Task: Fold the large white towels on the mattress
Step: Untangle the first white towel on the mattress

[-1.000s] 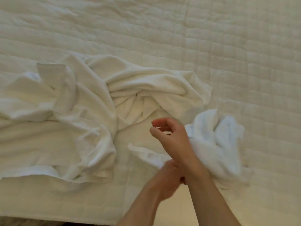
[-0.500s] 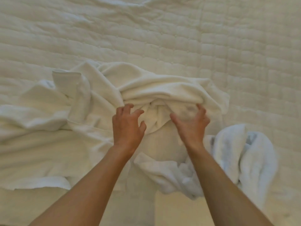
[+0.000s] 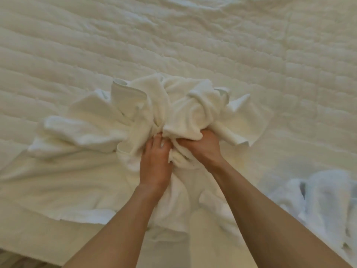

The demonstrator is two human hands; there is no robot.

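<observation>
Step in hand: you were gathering 1 crumpled large white towel, unfolded, on the mattress. Your left hand and right hand each gripped its bunched cloth, side by side. Next move, likely: find 2 corners, spread flat.

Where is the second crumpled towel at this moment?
Head view, lower right: the second towel lies crumpled on the mattress, just right of the right forearm.

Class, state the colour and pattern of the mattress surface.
The mattress is cream, quilted in stitched rows and squares; head view.
</observation>
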